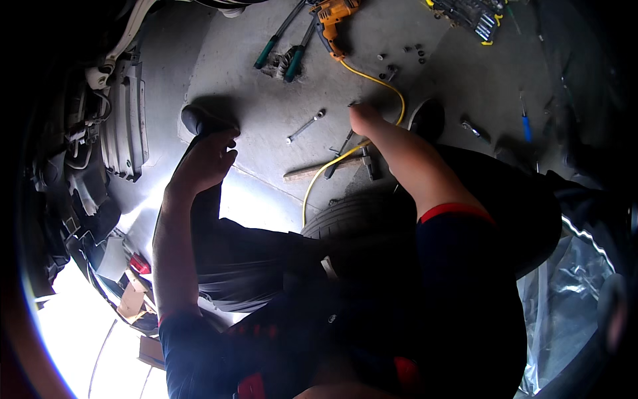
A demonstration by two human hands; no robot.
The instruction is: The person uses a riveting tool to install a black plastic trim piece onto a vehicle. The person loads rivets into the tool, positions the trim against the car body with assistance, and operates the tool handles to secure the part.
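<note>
My left hand [211, 159] is in front of my left shoe [197, 121], with its fingers curled and the thumb close to them. A small dark spot shows between them, too unclear to name. Over the floor at centre right, my right hand [364, 121] is closed, and a small dark bit shows at its fingertips. Just below that hand lies a thin tool with a dark handle [330, 171], crossing the wooden handle of a hammer [367, 164]. A ratchet wrench [307, 126] lies on the floor between my hands.
An orange power drill [330, 23] trails a yellow cord [399, 96] past my right hand. Bolt cutters [296, 60], several sockets [419, 53], a tool case [482, 23] and a blue-handled screwdriver [526, 126] lie beyond. A tyre [352, 216] stands close beneath me; vehicle parts [123, 126] line the left.
</note>
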